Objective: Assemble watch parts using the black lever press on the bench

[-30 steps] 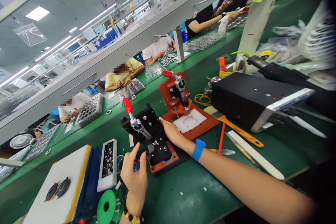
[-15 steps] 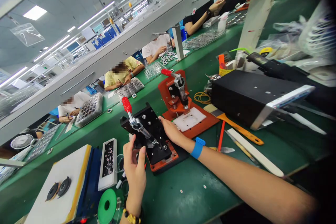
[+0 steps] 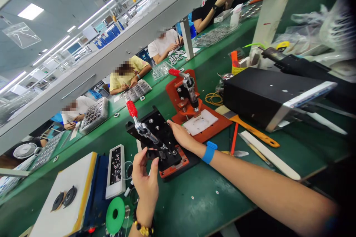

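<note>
A black toggle-clamp fixture [image 3: 160, 131] with a red handle and an orange base stands tilted in view in front of me. My right hand [image 3: 182, 137], with a blue band at the wrist, is wrapped round its right edge; some fingers are hidden behind the plate. At the fixture's lower left, my left hand [image 3: 146, 177] has its fingers and thumb bent towards each other round a small dark piece that I cannot make out. Behind stands an orange toggle-clamp fixture [image 3: 182, 92] with a white pad [image 3: 201, 121] on its base.
Left of the hands are a tray of small parts [image 3: 115, 170], a green spool [image 3: 115, 214] and a white-topped box [image 3: 66, 181] bearing two dark round parts. A black box [image 3: 267, 92], a yellow-handled brush [image 3: 256, 131] and a white strip [image 3: 271, 155] lie right. Co-workers sit opposite.
My left hand has shifted slightly right, its fingers and thumb nearer together beside the fixture. My right hand keeps its hold. The view has moved a little.
</note>
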### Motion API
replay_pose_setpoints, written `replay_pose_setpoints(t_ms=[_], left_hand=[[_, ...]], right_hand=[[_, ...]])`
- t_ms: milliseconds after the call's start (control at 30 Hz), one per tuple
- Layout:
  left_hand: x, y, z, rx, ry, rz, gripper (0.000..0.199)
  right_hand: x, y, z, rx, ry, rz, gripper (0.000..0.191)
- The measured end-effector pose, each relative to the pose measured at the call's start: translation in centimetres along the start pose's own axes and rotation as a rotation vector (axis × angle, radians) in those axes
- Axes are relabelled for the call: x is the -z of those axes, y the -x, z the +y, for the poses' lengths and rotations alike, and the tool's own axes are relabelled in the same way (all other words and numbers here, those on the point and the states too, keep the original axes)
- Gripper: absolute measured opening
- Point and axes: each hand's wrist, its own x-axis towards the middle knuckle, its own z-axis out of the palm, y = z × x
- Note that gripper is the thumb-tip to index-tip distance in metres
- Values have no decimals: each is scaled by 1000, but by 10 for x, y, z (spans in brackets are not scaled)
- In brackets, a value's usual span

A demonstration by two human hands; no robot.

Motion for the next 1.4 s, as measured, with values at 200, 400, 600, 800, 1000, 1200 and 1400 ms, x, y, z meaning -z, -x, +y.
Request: replay_pose_setpoints(t_ms=[200, 400, 600, 800, 1000, 1200, 1400], left_hand=[[5, 7, -12, -119, -77, -86, 35], [4, 8, -14, -42, -161, -205, 49], [1, 7, -11, -31, -152, -209, 46], [0, 6, -7, -46, -179, -200, 46], [-4, 13, -5, -12, -177, -177, 54], [-5, 19, -11, -54, -158, -132, 54], [-6, 18, -14, -77, -146, -93, 53]], right_hand=[[0, -3, 8, 52, -24, 2, 50], [-1, -4, 9, 46, -17, 12, 49], [-1, -3, 5, 48, 1, 1, 47], [1, -1, 4, 73, 2, -26, 53], [1, 0, 6, 67, 9, -36, 61], [0, -3, 9, 60, 27, -48, 57], [0, -3, 9, 71, 16, -43, 56]])
